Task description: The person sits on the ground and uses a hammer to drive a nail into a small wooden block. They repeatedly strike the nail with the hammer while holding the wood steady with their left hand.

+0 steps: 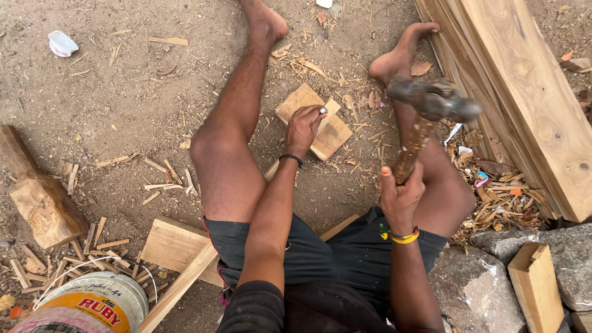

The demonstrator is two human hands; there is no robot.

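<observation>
Two hands are at work between your outstretched legs; your left hand [303,128] is curled shut around a small metal-tipped tool, likely a chisel [322,111], pressing its tip onto the flat pale square wooden block [314,121] that lies on the dirt ground [117,105] just ahead of your knees; your right hand [399,196] is closed tight on the lower end of a dark, rough-handled hammer with a worn metal head [433,102], raised above your right leg. The hammer looks heavy at the head and stiff, so the low hold gives swing but less control; the handle's rough surface should not slip. The block looks light and hard, free to skid on loose dirt; only the left hand steadies it. Your fingers sit right beside the striking point, and your right foot [399,54] is near it. Around you: stacked long pale wooden planks [524,86] to the right, grey stones [475,283] near your hip, a rough wooden mallet-like chunk [38,196] to the left, a white and yellow plastic bucket [92,305], and wood chips [493,197] scattered all about.
</observation>
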